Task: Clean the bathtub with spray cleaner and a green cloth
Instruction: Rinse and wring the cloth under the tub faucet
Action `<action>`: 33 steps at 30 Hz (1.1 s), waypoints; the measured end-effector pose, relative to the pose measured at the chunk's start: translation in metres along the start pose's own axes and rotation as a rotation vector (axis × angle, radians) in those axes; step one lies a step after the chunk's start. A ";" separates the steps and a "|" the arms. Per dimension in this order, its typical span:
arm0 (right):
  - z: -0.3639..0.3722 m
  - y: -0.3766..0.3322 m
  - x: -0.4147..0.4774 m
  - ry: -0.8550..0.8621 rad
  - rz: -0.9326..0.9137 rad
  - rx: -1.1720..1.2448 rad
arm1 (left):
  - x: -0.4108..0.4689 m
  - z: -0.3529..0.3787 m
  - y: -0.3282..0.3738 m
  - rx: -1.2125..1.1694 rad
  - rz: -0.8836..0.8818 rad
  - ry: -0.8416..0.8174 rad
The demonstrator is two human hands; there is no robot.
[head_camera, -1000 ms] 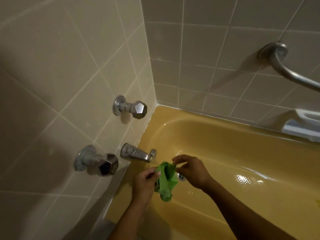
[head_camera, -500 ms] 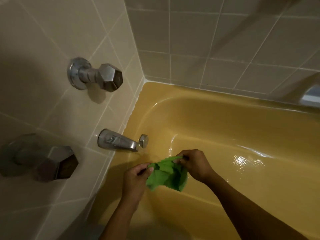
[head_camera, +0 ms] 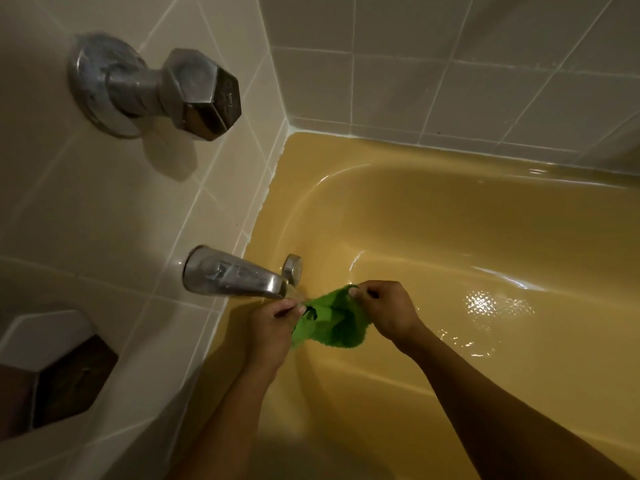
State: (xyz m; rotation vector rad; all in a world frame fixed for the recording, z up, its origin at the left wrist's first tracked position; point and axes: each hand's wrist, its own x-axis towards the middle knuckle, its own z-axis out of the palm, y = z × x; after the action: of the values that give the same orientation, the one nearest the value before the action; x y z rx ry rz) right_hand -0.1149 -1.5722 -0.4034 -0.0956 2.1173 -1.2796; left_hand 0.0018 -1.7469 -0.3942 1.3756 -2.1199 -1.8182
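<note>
Cloth [head_camera: 330, 322] no longer hangs — stretched crosswise between left hand [head_camera: 272, 327], right hand [head_camera: 389, 311].

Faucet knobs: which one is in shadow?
The lower knob, at the bottom-left below the spout: dark and blurred. The upper knob is lit, shiny chrome.

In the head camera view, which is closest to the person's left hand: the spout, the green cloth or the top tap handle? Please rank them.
1. The green cloth, pinched by the left hand.
2. The spout, just above it on the wall.
3. The top tap handle, high up the wall.
</note>
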 end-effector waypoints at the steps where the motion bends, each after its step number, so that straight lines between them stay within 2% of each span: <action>1: 0.005 -0.002 0.002 -0.024 -0.005 0.005 | 0.004 -0.001 -0.002 0.015 0.001 -0.003; 7: 0.044 -0.024 0.016 -0.147 -0.069 -0.101 | 0.011 -0.004 -0.007 0.149 0.042 -0.029; 9: 0.055 -0.029 0.020 -0.193 -0.113 -0.198 | 0.013 -0.008 -0.009 0.134 0.062 -0.028; 12: 0.065 -0.029 0.024 -0.230 -0.139 -0.205 | 0.019 -0.014 -0.009 0.105 0.100 -0.044; 17: 0.068 -0.020 0.027 -0.175 -0.088 -0.089 | 0.037 -0.012 -0.010 0.128 0.178 -0.189; 21: 0.055 -0.018 0.027 -0.186 -0.060 -0.020 | 0.049 -0.007 -0.008 0.269 0.087 -0.363; 23: 0.046 -0.018 0.027 -0.204 -0.065 -0.010 | 0.052 -0.002 -0.001 0.329 0.072 -0.387; 26: 0.035 -0.015 0.027 -0.168 -0.066 -0.032 | 0.063 0.006 0.002 0.286 0.135 -0.467; 28: 0.027 -0.012 0.028 -0.125 -0.043 0.018 | 0.064 0.007 0.007 0.349 0.170 -0.505; 33: 0.017 -0.006 0.032 -0.063 -0.059 -0.021 | 0.067 0.011 0.001 0.261 0.163 -0.487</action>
State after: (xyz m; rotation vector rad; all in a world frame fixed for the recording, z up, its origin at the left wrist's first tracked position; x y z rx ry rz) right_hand -0.1321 -1.6002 -0.4197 -0.2058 2.0880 -1.2716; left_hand -0.0449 -1.7799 -0.4299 0.8085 -2.6903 -2.0243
